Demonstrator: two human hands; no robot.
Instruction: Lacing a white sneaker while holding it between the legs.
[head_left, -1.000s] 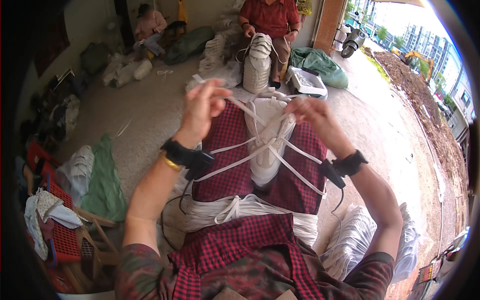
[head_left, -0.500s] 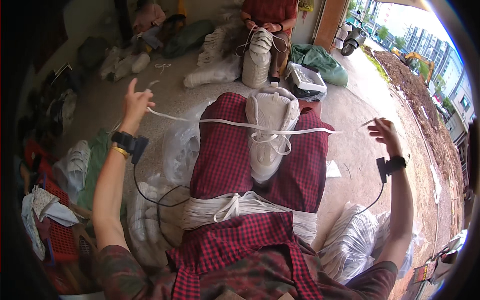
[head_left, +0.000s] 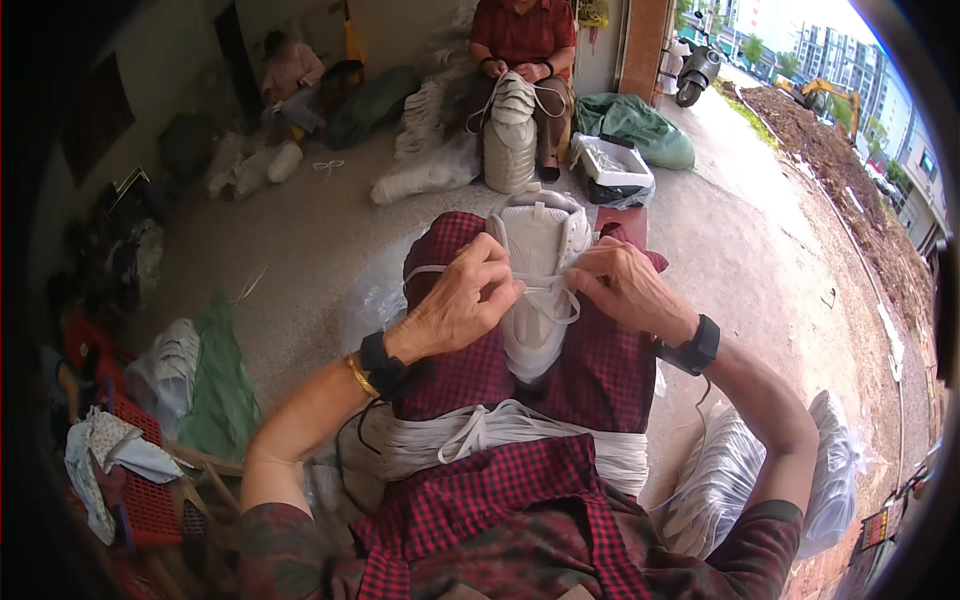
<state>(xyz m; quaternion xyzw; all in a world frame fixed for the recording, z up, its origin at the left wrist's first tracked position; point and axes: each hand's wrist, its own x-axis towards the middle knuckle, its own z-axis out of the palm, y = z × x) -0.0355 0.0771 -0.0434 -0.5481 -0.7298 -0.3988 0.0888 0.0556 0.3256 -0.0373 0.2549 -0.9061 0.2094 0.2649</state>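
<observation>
A white sneaker (head_left: 530, 335) is clamped between my knees, toe toward me and tongue pointing away. Its shoelace (head_left: 546, 291) crosses the lower eyelets, with a loose loop over the toe side. On the left edge of the shoe, my left hand (head_left: 465, 298) is closed in a pinch on the lace, and a stretch of it passes behind this hand over my left knee. Opposite, my right hand (head_left: 630, 288) pinches the lace at the right row of eyelets. My fingers partly cover the lace ends.
A thick bundle of white laces (head_left: 430, 447) lies across my lap over a red checked apron (head_left: 450, 500). Bagged shoe parts (head_left: 735, 470) stand at right. A red basket (head_left: 150, 490) is at left. Ahead, a co-worker (head_left: 525, 50) sits behind stacked shoe uppers (head_left: 510, 150).
Both hands have come in from wide apart to the two sides of the sneaker. The lace, earlier stretched straight across, is now drawn in near the eyelets.
</observation>
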